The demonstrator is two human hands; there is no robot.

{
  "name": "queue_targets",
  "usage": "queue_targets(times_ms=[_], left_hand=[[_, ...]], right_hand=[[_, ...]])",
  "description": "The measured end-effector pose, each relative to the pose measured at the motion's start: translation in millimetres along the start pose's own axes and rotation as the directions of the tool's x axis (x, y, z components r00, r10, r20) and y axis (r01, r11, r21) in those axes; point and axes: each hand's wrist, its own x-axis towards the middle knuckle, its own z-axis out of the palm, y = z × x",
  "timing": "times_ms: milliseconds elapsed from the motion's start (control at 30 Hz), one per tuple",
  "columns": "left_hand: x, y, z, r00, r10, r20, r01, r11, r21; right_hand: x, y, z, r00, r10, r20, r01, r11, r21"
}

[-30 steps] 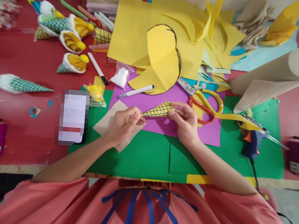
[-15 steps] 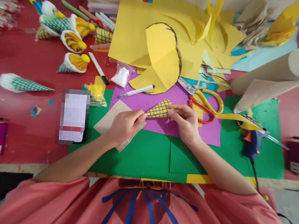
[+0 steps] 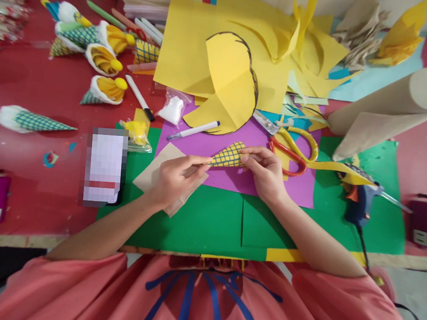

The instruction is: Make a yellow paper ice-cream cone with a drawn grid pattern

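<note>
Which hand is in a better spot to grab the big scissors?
Probably the right hand: it sits close beside the scissors, while the left hand is farther away, at the pointed end of the checked cone. The right would first need to let go of the wide end.

No legible text, brands, numbers or signs.

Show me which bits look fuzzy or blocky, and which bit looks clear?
Head view, left of the hands: coarse squares cover most of the phone; head view, top left: the wrapped bundles look fuzzy; head view, middle: the checked cone shows its lines fairly clearly.
</note>
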Motion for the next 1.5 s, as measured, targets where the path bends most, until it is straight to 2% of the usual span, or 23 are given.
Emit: queue_targets(times_ms=[100, 200, 333, 433, 667, 967, 1167, 1367, 1500], left_hand=[[0.8, 0.2, -1.4, 0.998, 0.062, -0.008, -0.062, 0.998, 0.032], [2.1, 0.4, -4.9, 0.985, 0.168, 0.035, -0.170, 0.982, 0.084], [3.0, -1.3, -10.2, 0.939, 0.326, 0.111, -0.341, 0.927, 0.158], [1.5, -5.0, -10.8, 0.912, 0.381, 0.154, -0.403, 0.902, 0.155], [-2.2, -9.7, -4.4, 0.908, 0.385, 0.164, -0.409, 0.899, 0.157], [-5.0, -13.2, -8.5, 0.864, 0.458, 0.211, -0.493, 0.855, 0.161], [-3.3, -11.1, -3.6, 0.875, 0.411, 0.258, -0.453, 0.881, 0.133], [-3.8, -12.7, -4.5, 0.833, 0.402, 0.380, -0.468, 0.878, 0.099], [-2.5, -12.0, -6.5, 0.832, 0.402, 0.383, -0.468, 0.879, 0.093]], right_hand=[[0.3, -0.6, -0.7, 1.000, 0.017, 0.003, -0.017, 1.000, 0.003], [0.9, -1.8, -1.2, 0.999, 0.040, -0.001, -0.040, 0.999, -0.014], [1.7, -2.5, -1.7, 0.999, 0.054, 0.006, -0.054, 0.998, -0.016], [2.1, -2.0, -2.8, 0.998, 0.057, 0.026, -0.057, 0.998, -0.007], [2.3, -1.7, -4.1, 0.995, 0.048, 0.092, -0.050, 0.999, 0.017], [1.8, -2.8, -3.6, 0.993, 0.047, 0.104, -0.046, 0.999, -0.006], [0.5, -4.4, -0.4, 0.989, 0.075, 0.131, -0.071, 0.997, -0.029], [-1.5, -7.6, 3.0, 0.982, 0.073, 0.173, -0.065, 0.997, -0.052], [-2.7, -9.1, 4.1, 0.984, 0.051, 0.173, -0.036, 0.995, -0.088]])
